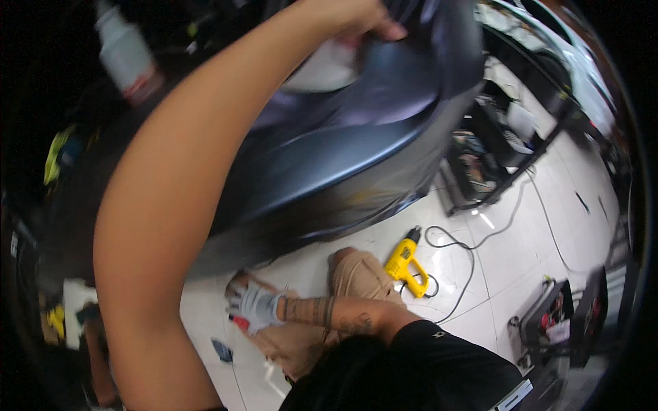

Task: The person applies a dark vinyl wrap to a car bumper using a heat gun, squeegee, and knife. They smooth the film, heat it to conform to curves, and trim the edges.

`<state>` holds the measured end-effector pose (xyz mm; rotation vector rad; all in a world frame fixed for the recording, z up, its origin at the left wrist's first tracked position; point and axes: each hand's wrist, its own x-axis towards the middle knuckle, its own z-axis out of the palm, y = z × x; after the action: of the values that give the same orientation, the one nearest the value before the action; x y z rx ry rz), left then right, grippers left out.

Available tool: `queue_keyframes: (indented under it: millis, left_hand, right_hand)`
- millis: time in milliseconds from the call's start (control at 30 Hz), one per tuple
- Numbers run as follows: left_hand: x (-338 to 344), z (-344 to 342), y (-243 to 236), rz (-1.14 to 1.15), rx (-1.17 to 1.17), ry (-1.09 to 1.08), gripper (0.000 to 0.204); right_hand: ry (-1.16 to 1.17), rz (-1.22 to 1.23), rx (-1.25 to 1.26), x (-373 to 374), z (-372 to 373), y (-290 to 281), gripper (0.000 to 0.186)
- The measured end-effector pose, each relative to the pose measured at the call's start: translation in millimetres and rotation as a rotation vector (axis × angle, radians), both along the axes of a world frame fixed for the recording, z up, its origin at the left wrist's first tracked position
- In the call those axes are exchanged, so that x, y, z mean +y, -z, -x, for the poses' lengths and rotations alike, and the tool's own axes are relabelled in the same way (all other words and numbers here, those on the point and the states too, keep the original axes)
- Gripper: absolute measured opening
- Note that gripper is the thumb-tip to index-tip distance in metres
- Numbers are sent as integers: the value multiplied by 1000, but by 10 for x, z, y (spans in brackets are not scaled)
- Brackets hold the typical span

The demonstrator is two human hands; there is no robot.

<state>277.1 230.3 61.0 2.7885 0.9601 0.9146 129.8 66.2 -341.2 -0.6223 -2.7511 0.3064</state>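
My bare left hand [373, 22] reaches up to the top of the view, its thumb pressed on a dark purple-grey glossy film [404, 75]; its other fingers are mostly hidden. The film lies in folds over a curved car body panel [322, 168]. A white rounded thing [325, 68] shows just below that hand, partly behind my forearm. My right hand [257, 309], in a light grey glove, rests low by my knee, closed around a small red tool [240, 322] whose kind is unclear. A yellow heat gun [408, 264] lies on the floor right of my knee.
A spray bottle [127, 58] stands at the upper left. The heat gun's cord [473, 264] loops over the white tiles. On the right are a black tool cart [473, 164] and an open toolbox [552, 315]. A dark flat piece [222, 351] lies on the floor.
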Motion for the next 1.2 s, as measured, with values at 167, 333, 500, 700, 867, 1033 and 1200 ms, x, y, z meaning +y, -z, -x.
queue_keyframes:
  millis: [167,333,500,700,867,1033,1200]
  left_hand:
    - [134,-77,92,1,-46,-27,50]
    - [24,-122,99,241,-116,118,45]
    - [3,26,110,290,-143,109,40]
    - [-79,-68,96,272,-153,93,38]
    - [-64,-30,144,178,-190,26,38]
    - [-107,23,77,233,-166,23,38]
    - [-146,73,71,275,-187,67,37]
  right_hand:
    - [-18,106,25,-21,156,385,73]
    - [179,85,108,-167,78,418,71]
    - [-233,723,102,-271,-919,-875,52]
    - [985,-61,1286,179,-3224,-2900,24]
    - [1231,-554,725,828,-3698,-3391,89]
    - [1103,-273,700,954,-3687,-3595,131]
    - [1160,-301,632,997,-3675,-3669,138]
